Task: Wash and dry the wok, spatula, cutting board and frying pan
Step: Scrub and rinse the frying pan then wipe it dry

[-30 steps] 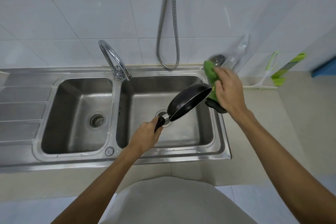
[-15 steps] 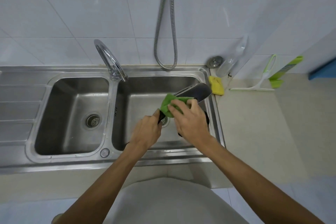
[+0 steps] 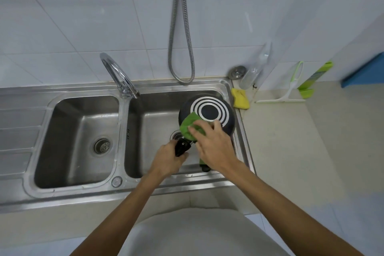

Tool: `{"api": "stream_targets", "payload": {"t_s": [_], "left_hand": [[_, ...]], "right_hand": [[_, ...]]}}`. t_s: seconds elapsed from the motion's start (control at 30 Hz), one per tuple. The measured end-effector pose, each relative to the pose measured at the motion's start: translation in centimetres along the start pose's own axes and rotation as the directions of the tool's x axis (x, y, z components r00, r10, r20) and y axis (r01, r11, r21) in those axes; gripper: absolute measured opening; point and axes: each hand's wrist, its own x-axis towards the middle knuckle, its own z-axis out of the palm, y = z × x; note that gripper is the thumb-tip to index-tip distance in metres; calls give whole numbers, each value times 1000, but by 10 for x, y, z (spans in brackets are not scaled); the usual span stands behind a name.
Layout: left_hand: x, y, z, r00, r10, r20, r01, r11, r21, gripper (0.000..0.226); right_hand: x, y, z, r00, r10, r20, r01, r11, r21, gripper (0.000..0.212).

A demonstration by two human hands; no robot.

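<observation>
Hands are working together over the right basin of the sink (image 3: 247, 156). Nearest, the left hand (image 3: 168, 160) is closing tightly around the black handle (image 3: 182, 147) of the frying pan (image 3: 228, 124), fingers wrapped round it, and is holding the pan bottom-up and tilted toward the person; that is probably so the ringed underside is facing the cloth and any drips are falling into the basin rather than onto the counter (image 3: 291, 141). Just beyond, the right hand (image 3: 214, 145) is pressing a green cloth (image 3: 188, 128) against the near edge of the pan's base, fingers spread flat over it and pinning it down, which suits wiping more than gripping. This is looking like the drying or wiping step for the pan's underside. No wok, spatula or cutting board is showing anywhere in view.

Farther back, the tap (image 3: 118, 75) is curving over the divider between the two basins, with no water visibly running. A yellow sponge (image 3: 240, 98) is sitting at the sink's far right corner, within easy reach. Behind it a clear bottle (image 3: 252, 72) is leaning at the wall, and a green and white squeegee (image 3: 291, 89) is lying on the counter. A metal hose (image 3: 180, 27) is hanging down the tiles.

No brand, label or writing is legible on anything; the pan's base is showing only white concentric rings.
</observation>
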Motion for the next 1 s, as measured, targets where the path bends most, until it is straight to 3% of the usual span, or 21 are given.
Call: {"api": "stream_targets", "payload": {"t_s": [0.07, 0.13, 0.2, 0.23, 0.3, 0.4, 0.47, 0.53, 0.6, 0.67, 0.73, 0.9, 1.0], "left_hand": [[-6, 1, 2, 998, 40, -45, -40, 999, 9, 28], [-16, -5, 0, 996, 61, -63, -59, 998, 21, 32], [-26, -10, 0, 995, 91, -31, -90, 995, 39, 35], [-29, -10, 1, 994, 113, -8, -112, 993, 39, 36], [-29, -4, 0, 989, 147, 24, -148, 988, 51, 32], [-19, 10, -5, 981, 192, 11, -192, 977, 96, 31], [-16, 12, -9, 974, 223, -31, -217, 966, 138, 33], [-18, 8, -11, 962, 266, -61, -247, 943, 222, 35], [-23, 2, -9, 951, 303, -63, -277, 924, 264, 37], [-27, -1, -7, 948, 311, -60, -284, 919, 274, 39], [-24, 2, -5, 951, 301, -66, -275, 926, 257, 40], [-20, 7, -2, 962, 256, -93, -233, 951, 204, 36], [-26, -6, 1, 979, 194, -58, -181, 968, 173, 32]], "right_hand": [[5, 9, 2, 1000, 6, -13, -7, 999, -37, 40], [20, 38, -4, 966, 250, -69, -252, 967, -29, 38], [38, 71, -13, 834, 551, -39, -550, 834, 36, 39], [43, 79, -15, 794, 608, -22, -606, 794, 52, 39], [47, 68, -14, 831, 556, -16, -555, 830, 56, 41], [36, 25, -4, 974, 219, -52, -219, 976, 14, 44], [29, 19, -3, 999, 38, -11, -38, 999, -32, 42], [39, 40, -5, 994, 92, -66, -94, 995, -36, 41], [52, 71, -11, 931, 347, -117, -345, 938, 37, 38], [55, 90, -11, 843, 534, -63, -524, 843, 122, 39], [44, 76, -6, 851, 517, -92, -499, 850, 167, 43], [-8, 46, 9, 955, 248, -164, -235, 967, 96, 54], [-35, 78, 13, 916, 378, -134, -371, 925, 78, 51]]}}
